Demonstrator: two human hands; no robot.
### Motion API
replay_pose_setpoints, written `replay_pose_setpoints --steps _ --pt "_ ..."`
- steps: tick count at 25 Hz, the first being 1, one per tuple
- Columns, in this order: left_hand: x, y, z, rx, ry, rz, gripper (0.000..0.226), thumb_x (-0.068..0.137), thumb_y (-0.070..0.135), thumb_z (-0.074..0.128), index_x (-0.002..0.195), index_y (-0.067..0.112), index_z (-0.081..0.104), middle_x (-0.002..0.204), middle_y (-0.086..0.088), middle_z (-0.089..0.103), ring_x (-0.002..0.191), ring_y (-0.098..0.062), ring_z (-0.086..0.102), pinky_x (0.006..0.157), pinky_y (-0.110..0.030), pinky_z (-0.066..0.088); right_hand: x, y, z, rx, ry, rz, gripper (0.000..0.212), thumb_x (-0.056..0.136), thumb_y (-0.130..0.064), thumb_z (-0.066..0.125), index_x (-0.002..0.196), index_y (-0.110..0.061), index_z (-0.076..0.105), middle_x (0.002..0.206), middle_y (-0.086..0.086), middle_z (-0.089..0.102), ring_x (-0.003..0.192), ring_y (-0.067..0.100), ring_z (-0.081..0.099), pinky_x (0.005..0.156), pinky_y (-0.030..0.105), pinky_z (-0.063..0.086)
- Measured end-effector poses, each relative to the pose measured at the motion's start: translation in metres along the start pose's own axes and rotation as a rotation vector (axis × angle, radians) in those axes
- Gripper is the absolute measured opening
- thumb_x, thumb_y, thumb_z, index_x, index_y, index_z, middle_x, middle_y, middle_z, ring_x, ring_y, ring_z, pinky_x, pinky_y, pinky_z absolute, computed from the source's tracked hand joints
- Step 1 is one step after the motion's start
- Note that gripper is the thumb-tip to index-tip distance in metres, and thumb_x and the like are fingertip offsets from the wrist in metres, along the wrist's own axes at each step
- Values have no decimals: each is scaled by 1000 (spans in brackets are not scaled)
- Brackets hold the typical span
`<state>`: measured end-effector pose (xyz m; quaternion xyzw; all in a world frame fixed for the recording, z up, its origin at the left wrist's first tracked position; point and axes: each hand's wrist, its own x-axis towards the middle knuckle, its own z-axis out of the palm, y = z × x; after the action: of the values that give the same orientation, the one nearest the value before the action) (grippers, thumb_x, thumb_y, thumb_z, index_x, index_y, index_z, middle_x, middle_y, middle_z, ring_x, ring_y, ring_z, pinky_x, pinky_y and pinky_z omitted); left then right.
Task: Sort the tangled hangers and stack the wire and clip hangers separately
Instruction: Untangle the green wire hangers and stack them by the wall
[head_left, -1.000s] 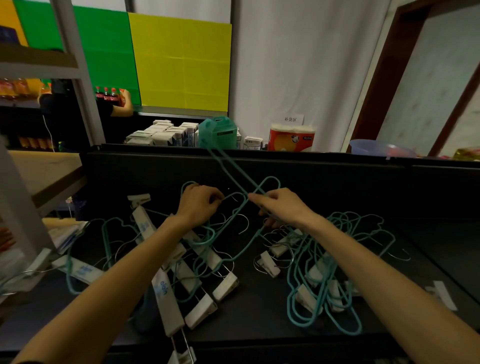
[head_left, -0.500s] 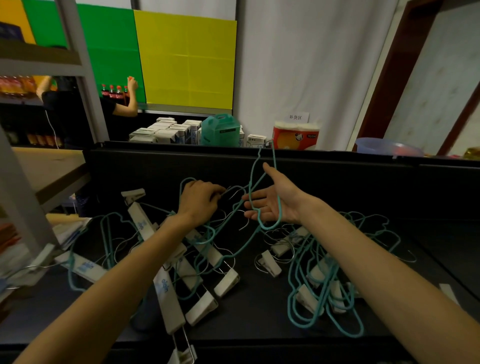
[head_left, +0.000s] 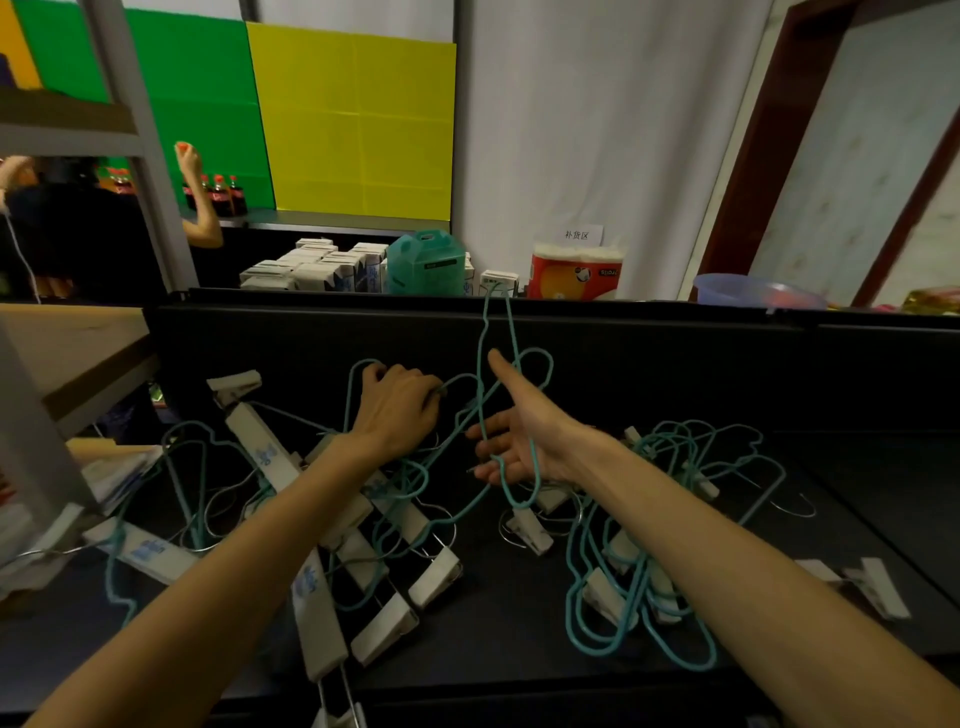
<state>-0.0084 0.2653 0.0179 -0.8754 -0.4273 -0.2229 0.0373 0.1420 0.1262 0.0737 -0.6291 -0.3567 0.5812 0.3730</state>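
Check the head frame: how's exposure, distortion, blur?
Head view: dim and underexposed on the black table, so the teal wire hangers and white clip hangers show only by contrast; the yellow panel is far brighter. Wide-angle bending curves the doorframe. Left hand and right hand look slightly soft.
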Motion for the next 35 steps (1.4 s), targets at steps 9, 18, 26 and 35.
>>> replay_pose_setpoints --steps 9,18,26,35 --pt "5 -1 4 -96 -112 25 38 107 29 35 138 32 57 124 6 67 118 -19 55 108 -46 22 -7 2 -18 -229 87 -161 104 80 -92 22 114 -4 67 97 18 69 61 26 68 54 32 55" --pt "3 4 2 -49 -54 70 29 103 32 42 116 27 68 104 4 70 108 -22 57 106 -48 27 -18 -17 -15 123 -35 -36 97 93 -79 20 138 3 47 112 25 66 76 38 75 52 35 60" --pt "6 9 5 97 -147 76 30 106 31 39 112 25 67 104 0 66 111 -25 55 105 -49 28 -19 5 -7 82 -68 -92 91 94 -75 32 148 -2 38 116 23 70 99 42 72 77 46 60" --pt "12 23 -2 359 -296 161 15 98 26 51 107 20 61 108 -2 64 109 -26 57 100 -52 36 -8 10 18 27 2 -153 75 98 -64 41 150 -11 32 106 21 72 72 35 74 53 34 59"
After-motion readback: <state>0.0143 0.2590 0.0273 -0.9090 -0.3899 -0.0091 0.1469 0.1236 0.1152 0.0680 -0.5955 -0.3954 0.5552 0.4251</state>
